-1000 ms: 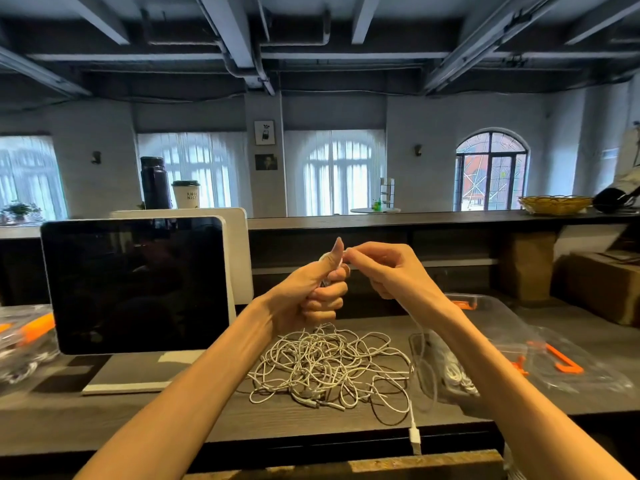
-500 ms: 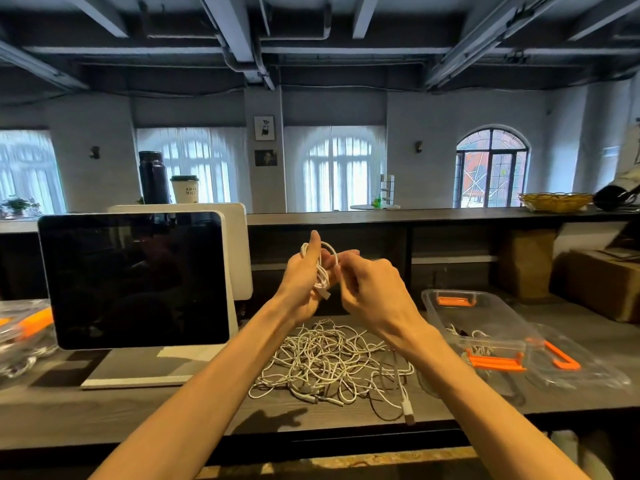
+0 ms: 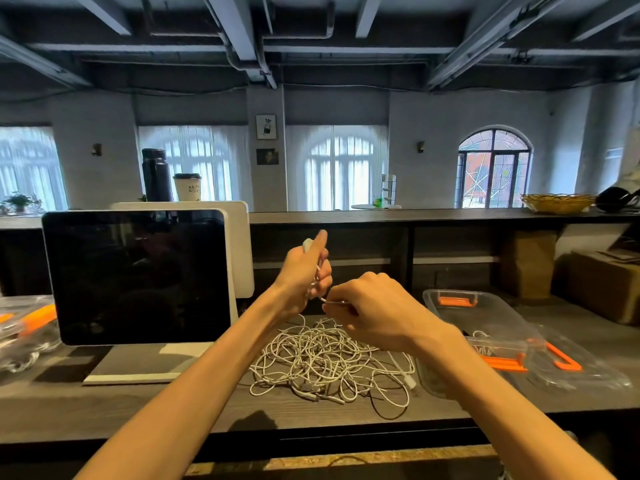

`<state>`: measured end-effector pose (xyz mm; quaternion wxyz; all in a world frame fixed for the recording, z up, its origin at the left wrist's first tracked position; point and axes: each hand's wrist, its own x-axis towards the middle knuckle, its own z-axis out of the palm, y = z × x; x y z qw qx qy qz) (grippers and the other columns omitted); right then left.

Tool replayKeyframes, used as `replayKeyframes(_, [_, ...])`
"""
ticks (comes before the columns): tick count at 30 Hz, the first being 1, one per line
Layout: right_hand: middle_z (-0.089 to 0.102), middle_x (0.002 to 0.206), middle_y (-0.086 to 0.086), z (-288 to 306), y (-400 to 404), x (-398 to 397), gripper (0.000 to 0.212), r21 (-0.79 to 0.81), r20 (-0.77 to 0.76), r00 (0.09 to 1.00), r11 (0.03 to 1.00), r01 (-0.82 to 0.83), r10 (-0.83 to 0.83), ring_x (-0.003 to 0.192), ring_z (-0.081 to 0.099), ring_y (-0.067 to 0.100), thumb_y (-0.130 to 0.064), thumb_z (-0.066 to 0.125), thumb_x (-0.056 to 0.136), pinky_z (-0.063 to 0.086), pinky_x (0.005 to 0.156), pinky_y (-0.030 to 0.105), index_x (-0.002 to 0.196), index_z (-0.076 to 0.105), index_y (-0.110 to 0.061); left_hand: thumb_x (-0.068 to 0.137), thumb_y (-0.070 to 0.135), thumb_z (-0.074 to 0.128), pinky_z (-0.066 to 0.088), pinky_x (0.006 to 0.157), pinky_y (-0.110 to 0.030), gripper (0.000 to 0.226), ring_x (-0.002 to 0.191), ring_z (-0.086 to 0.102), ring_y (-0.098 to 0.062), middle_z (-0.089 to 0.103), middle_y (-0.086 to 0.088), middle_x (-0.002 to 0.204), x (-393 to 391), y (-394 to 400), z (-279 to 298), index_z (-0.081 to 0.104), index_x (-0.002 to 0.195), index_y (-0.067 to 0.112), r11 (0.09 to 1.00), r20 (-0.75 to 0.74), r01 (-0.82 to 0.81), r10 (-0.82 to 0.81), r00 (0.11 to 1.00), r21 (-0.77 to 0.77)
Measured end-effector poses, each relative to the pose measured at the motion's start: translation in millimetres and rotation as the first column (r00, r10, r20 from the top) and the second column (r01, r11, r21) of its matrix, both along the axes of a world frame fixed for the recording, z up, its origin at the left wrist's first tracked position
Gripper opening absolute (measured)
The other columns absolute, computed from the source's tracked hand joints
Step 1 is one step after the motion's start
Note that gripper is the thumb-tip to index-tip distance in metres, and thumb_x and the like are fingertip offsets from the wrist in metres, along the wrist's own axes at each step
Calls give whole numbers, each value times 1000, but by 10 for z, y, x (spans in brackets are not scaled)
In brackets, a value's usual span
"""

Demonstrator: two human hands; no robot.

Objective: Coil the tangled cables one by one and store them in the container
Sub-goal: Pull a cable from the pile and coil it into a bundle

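Winding one white cable [image 3: 317, 271] into a small coil, the left hand [image 3: 300, 271] grips the gathered loops in a fist, thumb up, held above the desk [image 3: 138, 403]. The right hand [image 3: 370, 313] pinches the cable's loose tail just right of the coil, fingers curled. Below both hands lies the tangled pile of cables [image 3: 325, 362], on the near middle of the desk. The clear container [image 3: 485, 313] with orange clasps stands open to the right, some cable already inside. The coiling looks nearly finished; next the tail needs wrapping round the bundle before it goes rightward into the container.
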<state>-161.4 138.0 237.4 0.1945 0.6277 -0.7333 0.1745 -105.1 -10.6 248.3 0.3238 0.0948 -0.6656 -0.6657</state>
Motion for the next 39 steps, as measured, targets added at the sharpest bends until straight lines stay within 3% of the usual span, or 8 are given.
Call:
replayKeyframes(5, [71,82,-9,265,107,-38,13,18,39,996,996,-84,83,65,59,9,-26,71,94,43,61,23,103,80,-26,105,45,45,29,40,-21,48,40,36,-10,40,0,50,25,3,33,44,67,17,987,130,46,-26,991,-151])
replayKeyframes(8, [74,85,-9,349,120,-111,10,-79,49,993,991,-107,111,72,64,9,-31,74,91,54,66,33,99,79,-28,101,59,42,36,44,-19,53,44,46,-10,50,1,54,72,17,60,48,70,16,971,238,122,-72,969,-204])
replayKeyframes(18, [70,75,-7,222,64,-299,23,-387,364,883,910,-147,297,70,67,12,-42,81,84,56,63,33,87,74,-21,77,87,23,34,60,-21,85,42,22,-8,34,4,47,222,64,-24,55,101,11,808,316,588,-548,774,-40])
replayKeyframes(22, [71,74,0,200,77,-368,32,-378,473,814,912,-157,336,68,70,14,-47,78,82,55,64,24,88,70,-17,84,58,69,33,50,-25,52,42,28,-6,40,6,51,257,8,-83,61,110,15,731,285,679,-639,714,-62])
replayKeyframes(24, [73,77,1,169,74,-373,34,-396,542,755,905,-157,368,71,73,20,-47,74,81,57,67,24,90,69,-14,96,43,62,20,42,-22,30,38,30,-5,42,7,47,260,-3,-89,63,103,14,699,271,715,-687,674,-6])
replayKeyframes(32, [73,77,7,78,121,-419,24,-407,657,654,907,-109,374,59,64,15,-33,69,94,52,57,22,102,74,-11,104,48,44,24,36,-12,49,37,36,-4,43,2,54,196,-8,-117,44,68,14,783,34,596,-610,792,178])
replayKeyframes(36, [71,81,3,-53,36,-436,15,-374,633,735,927,18,241,50,57,4,-27,63,102,44,48,16,106,73,-18,101,51,46,43,44,-16,49,54,58,-11,62,-8,76,84,15,-144,64,92,6,972,33,220,-223,974,85])
replayKeyframes(39, [67,72,-4,-129,-80,-368,20,-352,514,852,930,105,97,53,57,1,-27,58,104,41,50,14,100,76,-19,104,48,41,60,73,-28,49,97,74,-23,74,-16,107,13,22,-154,67,112,7,992,-53,100,-96,994,78])
